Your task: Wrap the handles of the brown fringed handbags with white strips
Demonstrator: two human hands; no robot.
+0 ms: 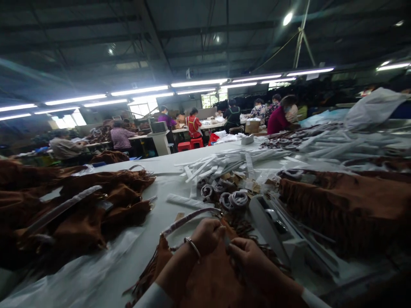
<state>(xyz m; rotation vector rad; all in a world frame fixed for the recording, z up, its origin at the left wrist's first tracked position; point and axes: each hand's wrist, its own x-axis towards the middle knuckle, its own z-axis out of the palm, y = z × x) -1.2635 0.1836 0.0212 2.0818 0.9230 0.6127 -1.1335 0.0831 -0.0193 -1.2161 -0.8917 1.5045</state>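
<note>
A brown suede-like bag (207,276) with fringed sides lies on the table right in front of me. Its curved strap (189,217) is wrapped in pale material. My left hand (208,234), with a bangle at the wrist, is closed over the bag's upper part beside the strap; what its curled fingers hold is hidden. Close by on the right, my right hand (244,253) pinches a small pale piece (227,241) between thumb and finger, above the bag. Dimness and blur obscure the fingertips.
Brown bags (80,214) are heaped at left, beside clear plastic (90,265). A fringed brown pile (349,205) lies at right, near a grey tape dispenser-like device (268,224). Wrapped rolls (237,199) and white strips (208,164) cover the table ahead. Several people work behind.
</note>
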